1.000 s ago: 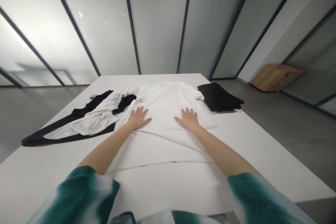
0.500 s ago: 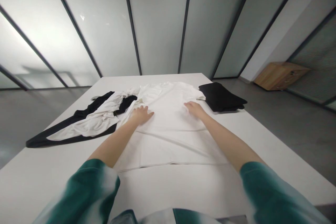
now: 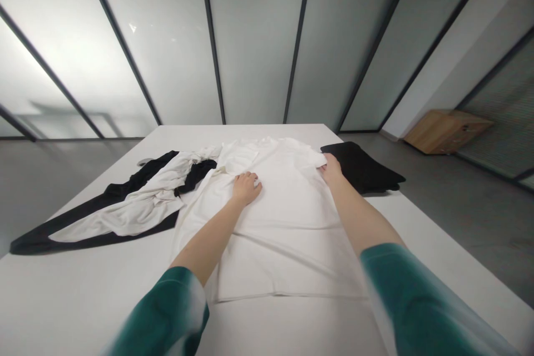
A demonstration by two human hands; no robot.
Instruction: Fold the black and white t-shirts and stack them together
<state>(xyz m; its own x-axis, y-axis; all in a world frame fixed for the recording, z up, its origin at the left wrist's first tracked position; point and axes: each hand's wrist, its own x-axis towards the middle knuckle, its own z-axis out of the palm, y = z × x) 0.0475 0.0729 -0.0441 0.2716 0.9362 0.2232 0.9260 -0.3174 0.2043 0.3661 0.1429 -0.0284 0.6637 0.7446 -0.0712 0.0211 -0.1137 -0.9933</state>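
Observation:
A white T-shirt [image 3: 287,245] lies spread on the white table [image 3: 79,300], its hem towards me. My left hand [image 3: 246,189] rests on the upper chest of the shirt, fingers curled and gathering the cloth. My right hand [image 3: 331,169] pinches the shirt's far right edge near the sleeve. The sleeve is partly hidden under those fingers. Both forearms lie above the shirt, with teal and white sleeves at the bottom of the view.
A rumpled black-and-white garment [image 3: 133,214] sprawls on the table's left. A folded black stack of cloth [image 3: 362,169] lies just beyond my right hand. The table's edges drop to a grey floor. Frosted glass walls stand behind, with a wooden cabinet [image 3: 446,130] at far right.
Both hands have slid up the shirt from flat, spread positions, and their fingers have closed on the cloth. My right hand has moved to the sleeve edge. The view has tilted slightly.

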